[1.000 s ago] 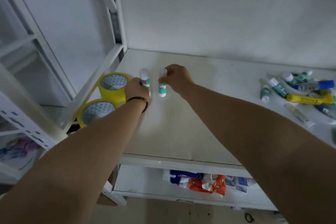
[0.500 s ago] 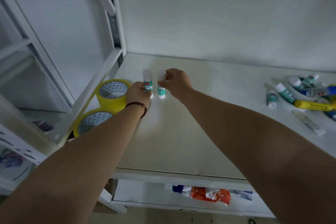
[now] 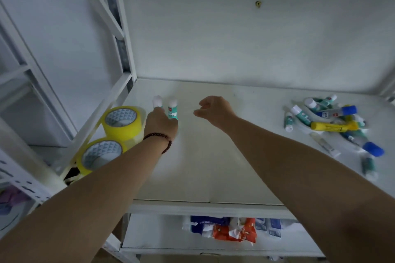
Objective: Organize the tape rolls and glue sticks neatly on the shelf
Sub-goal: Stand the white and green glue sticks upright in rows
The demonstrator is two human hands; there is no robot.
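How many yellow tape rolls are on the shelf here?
2. The far tape roll and the near tape roll lie flat at the shelf's left edge, beside the left hand. None seems hidden.

You are standing at a stockroom or supply-storage shelving unit, the kind a stationery shop or office keeps. A white metal rack with slotted uprights and diagonal braces stands against a bare white wall. On its shelf board, yellow tape rolls sit at the left edge, two glue sticks stand upright near them, and a loose heap of glue sticks and tubes lies toward the right edge. The lower shelf holds packaged goods in blue, white and orange wrappers
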